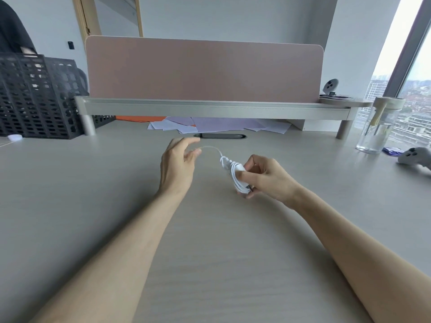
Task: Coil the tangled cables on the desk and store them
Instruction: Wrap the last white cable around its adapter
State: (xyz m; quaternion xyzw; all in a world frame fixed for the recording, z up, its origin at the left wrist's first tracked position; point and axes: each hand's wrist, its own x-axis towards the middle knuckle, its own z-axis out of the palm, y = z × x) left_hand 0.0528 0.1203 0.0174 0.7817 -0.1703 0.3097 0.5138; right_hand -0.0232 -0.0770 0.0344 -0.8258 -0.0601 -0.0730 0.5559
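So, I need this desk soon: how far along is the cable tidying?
Done: most of the white cable is wound into a tight bundle, gripped by the right hand. In hand: the left hand pinches the short loose tail, which is not yet wrapped. Left: winding that tail and storing the bundle, which is held over the desk, not put away.

One wide-angle view, worn on the person's head; it faces forward and down over the worktop [70, 194], near enough that the surface fills the lower half; the pink divider [203, 71] stands at the far side, the window [417, 89] at right.
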